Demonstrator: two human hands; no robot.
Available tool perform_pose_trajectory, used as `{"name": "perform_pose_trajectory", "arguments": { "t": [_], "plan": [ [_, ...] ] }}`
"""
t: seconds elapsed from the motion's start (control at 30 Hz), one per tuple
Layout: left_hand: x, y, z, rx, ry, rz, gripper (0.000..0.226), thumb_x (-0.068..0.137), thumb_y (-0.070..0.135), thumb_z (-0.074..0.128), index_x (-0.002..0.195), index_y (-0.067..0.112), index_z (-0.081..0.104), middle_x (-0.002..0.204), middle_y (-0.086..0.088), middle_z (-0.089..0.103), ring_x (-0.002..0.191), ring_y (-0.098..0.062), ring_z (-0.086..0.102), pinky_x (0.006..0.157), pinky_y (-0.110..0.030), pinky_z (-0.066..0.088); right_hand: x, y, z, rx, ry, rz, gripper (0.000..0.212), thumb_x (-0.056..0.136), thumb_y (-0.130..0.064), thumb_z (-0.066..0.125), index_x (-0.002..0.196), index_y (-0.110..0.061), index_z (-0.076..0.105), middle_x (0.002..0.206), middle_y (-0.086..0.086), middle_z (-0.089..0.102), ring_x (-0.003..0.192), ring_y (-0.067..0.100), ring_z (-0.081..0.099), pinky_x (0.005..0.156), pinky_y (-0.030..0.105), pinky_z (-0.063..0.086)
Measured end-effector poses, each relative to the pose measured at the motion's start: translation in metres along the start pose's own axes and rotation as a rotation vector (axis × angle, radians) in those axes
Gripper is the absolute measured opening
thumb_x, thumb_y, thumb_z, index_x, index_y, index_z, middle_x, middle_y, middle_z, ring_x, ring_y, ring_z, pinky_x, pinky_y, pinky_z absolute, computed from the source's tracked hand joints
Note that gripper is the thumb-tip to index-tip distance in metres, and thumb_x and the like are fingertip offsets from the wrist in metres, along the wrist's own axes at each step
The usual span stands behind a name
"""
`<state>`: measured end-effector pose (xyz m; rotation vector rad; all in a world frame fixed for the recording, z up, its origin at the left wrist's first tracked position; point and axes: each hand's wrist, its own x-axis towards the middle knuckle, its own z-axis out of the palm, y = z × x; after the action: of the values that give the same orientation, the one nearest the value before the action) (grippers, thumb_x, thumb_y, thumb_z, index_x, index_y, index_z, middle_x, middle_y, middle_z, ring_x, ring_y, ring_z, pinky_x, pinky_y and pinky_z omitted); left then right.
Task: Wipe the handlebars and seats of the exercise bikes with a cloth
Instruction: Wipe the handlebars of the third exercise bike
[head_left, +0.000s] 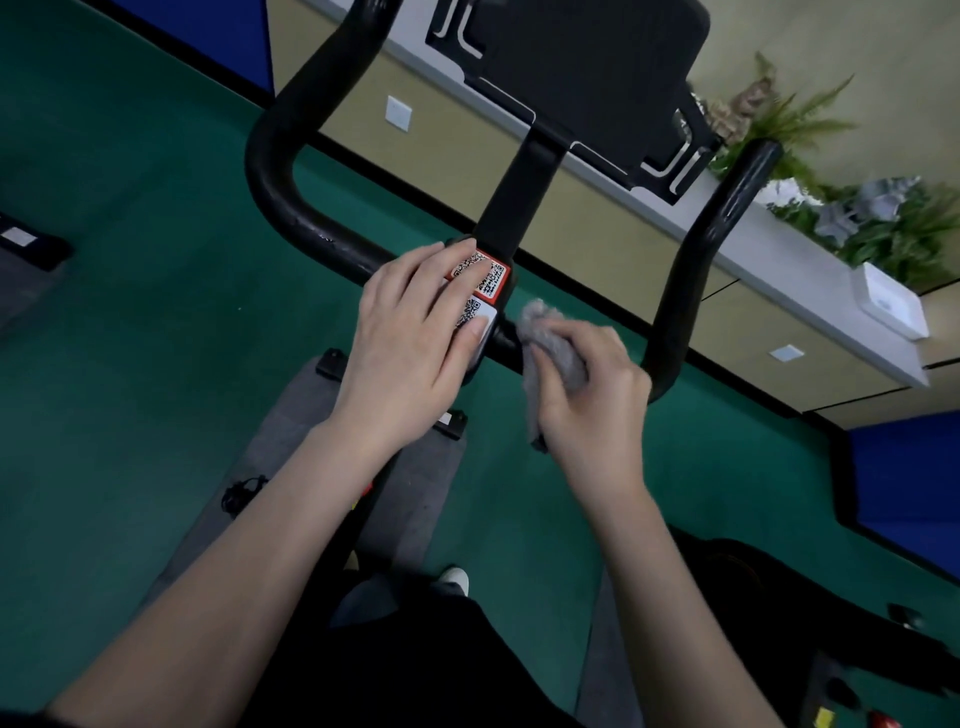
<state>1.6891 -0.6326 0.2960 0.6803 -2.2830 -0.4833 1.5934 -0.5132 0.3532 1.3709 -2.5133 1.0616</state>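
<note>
Handlebar (270, 176): black loop bar with horns rising either side of the centre stem (519, 197). Wipe sits on the crossbar just right of the stem. Judged best done by wrapping the cloth round the tube, drawing it outward to the right horn (717, 218) and up it, with even pressure and the underside included.
Tablet holder (587, 67): black, above the stem; outside the wipe.
Left hand (410, 343): flat, fingers straight, grasping nothing; presses on the stickered middle of the bar. Useful as a brace against swing.
Right hand (592, 400): fingers curled round the bunched cloth, pressing it onto the crossbar.
Cloth (550, 338): grey, crumpled; under the right palm, with a tuft poking out ahead of the fingers and a tail hanging below the hand. Touches the bar.
QR labels (485, 280): one red-bordered, one white; partly under the left fingertips, just beside the cloth.
Seat: not in view.
</note>
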Motion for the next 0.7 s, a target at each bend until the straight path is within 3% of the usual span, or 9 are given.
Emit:
{"name": "perform_pose_trajectory", "arguments": {
  "t": [0.17,0.33,0.43,0.53,0.7],
  "plan": [
    [0.0,0.0,0.0,0.009,0.003,0.001,0.042,0.1,0.03,0.036,0.135,0.01,0.049,0.143,-0.005,0.045,0.129,-0.026,0.038,0.108,-0.042,0.026,-0.019,0.009,0.0,-0.057,0.249,0.123,0.018,0.08,0.009,0.067,0.096,0.002,0.07,0.088,-0.004,0.058,0.084,0.03,0.062,0.081,-0.004,0.032],
    [0.001,0.004,-0.004,0.047,-0.008,-0.002,0.042,0.099,0.03,0.038,0.134,0.009,0.05,0.143,-0.005,0.046,0.133,-0.026,0.036,0.111,-0.04,0.021,-0.019,0.0,0.013,-0.055,0.198,0.048,0.018,0.082,0.007,0.065,0.098,0.002,0.069,0.092,0.006,0.069,0.085,0.023,0.058,0.084,0.002,0.034],
    [0.002,0.006,-0.007,0.038,0.017,0.026,0.04,0.097,0.027,0.044,0.131,0.008,0.053,0.138,-0.005,0.05,0.134,-0.024,0.034,0.113,-0.037,0.017,-0.029,0.015,0.0,-0.099,0.291,0.119,0.019,0.082,0.007,0.064,0.101,0.002,0.069,0.094,0.003,0.066,0.087,0.023,0.059,0.085,-0.001,0.034],
    [0.007,0.011,-0.009,-0.007,0.013,0.122,0.034,0.095,0.024,0.05,0.123,0.007,0.059,0.127,-0.004,0.058,0.129,-0.022,0.042,0.11,-0.036,0.024,-0.033,0.012,0.003,-0.069,0.375,0.178,0.022,0.081,0.008,0.064,0.101,0.001,0.068,0.094,-0.003,0.057,0.088,0.019,0.057,0.085,-0.001,0.034],
    [0.011,0.013,-0.008,-0.008,-0.048,0.196,0.029,0.092,0.027,0.057,0.112,0.009,0.066,0.123,-0.004,0.061,0.121,-0.024,0.05,0.104,-0.036,0.029,-0.029,0.009,0.014,-0.064,0.29,0.061,0.021,0.082,0.008,0.063,0.102,0.004,0.068,0.098,0.007,0.068,0.09,0.019,0.056,0.089,0.007,0.039]
  ]
}}
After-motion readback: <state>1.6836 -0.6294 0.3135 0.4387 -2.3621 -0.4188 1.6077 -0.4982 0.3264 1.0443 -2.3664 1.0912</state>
